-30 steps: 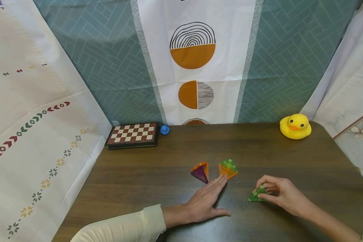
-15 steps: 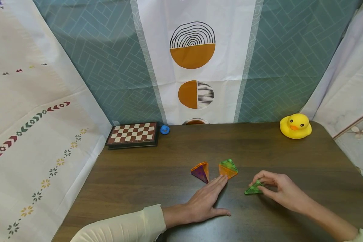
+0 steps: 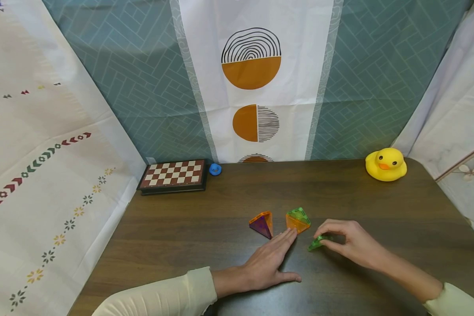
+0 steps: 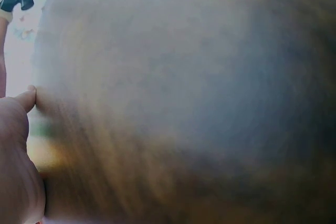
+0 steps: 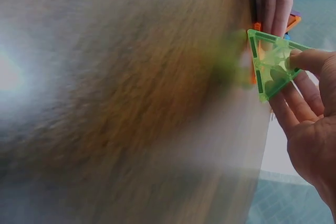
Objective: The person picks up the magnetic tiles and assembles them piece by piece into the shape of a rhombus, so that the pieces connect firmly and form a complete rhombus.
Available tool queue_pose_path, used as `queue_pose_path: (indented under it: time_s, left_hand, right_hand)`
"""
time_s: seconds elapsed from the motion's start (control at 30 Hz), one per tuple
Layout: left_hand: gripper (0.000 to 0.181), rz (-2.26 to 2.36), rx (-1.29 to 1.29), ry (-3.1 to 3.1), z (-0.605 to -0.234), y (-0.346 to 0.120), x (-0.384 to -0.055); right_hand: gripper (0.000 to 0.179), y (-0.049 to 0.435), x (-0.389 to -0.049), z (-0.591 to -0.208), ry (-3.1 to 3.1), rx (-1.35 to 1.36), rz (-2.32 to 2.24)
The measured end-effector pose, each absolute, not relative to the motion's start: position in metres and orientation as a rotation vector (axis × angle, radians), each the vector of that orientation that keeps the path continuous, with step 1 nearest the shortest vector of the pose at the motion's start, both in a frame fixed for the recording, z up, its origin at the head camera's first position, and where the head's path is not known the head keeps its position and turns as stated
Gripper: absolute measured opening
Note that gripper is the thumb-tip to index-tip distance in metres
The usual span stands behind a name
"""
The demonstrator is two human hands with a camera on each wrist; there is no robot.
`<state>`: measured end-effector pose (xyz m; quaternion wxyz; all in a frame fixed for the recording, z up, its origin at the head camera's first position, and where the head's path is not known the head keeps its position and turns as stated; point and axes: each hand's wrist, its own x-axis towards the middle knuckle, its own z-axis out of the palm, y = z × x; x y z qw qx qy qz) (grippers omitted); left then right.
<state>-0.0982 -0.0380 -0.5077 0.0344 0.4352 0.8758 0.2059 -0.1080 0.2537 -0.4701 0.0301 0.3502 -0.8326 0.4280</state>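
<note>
My right hand (image 3: pixel 351 243) pinches a see-through green triangular magnetic tile (image 5: pixel 273 59) between thumb and fingers, tilted close over the table. My left hand (image 3: pixel 270 263) lies flat with its fingers straight and thumb spread. Its fingertips touch the near edge of an orange triangular tile (image 3: pixel 298 223), which has a green tile (image 3: pixel 300 214) joined behind it. Left of these stands another small group, a purple triangular tile (image 3: pixel 260 227) leaning with orange tiles (image 3: pixel 266 216). In the left wrist view only part of the left hand (image 4: pixel 18 156) shows, at the left edge.
On the brown wooden table (image 3: pixel 197 237), a chessboard box (image 3: pixel 174 175) stands at the back left beside a small blue toy (image 3: pixel 215 169). A yellow rubber duck (image 3: pixel 386 165) sits at the back right. Patterned cloths (image 3: pixel 150 87) hang behind and along both sides.
My right hand has moved left and slightly away from me with the green tile, nearer the orange and green pair, tilting the tile. The left hand has stayed still.
</note>
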Motion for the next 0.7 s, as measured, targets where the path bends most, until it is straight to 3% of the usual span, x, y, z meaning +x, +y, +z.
queue_pose_path:
  time_s: [0.37, 0.7]
  left_hand:
    - [0.108, 0.625, 1.359, 2.698, -0.508, -0.039, -0.097]
    - [0.108, 0.636, 1.37, 2.698, -0.509, -0.039, -0.098]
  right_hand:
    - [0.024, 0.24, -0.12, -0.466, -2.644, 1.02, 1.211]
    - [0.03, 0.233, -0.128, -0.472, -2.593, 1.073, 1.256]
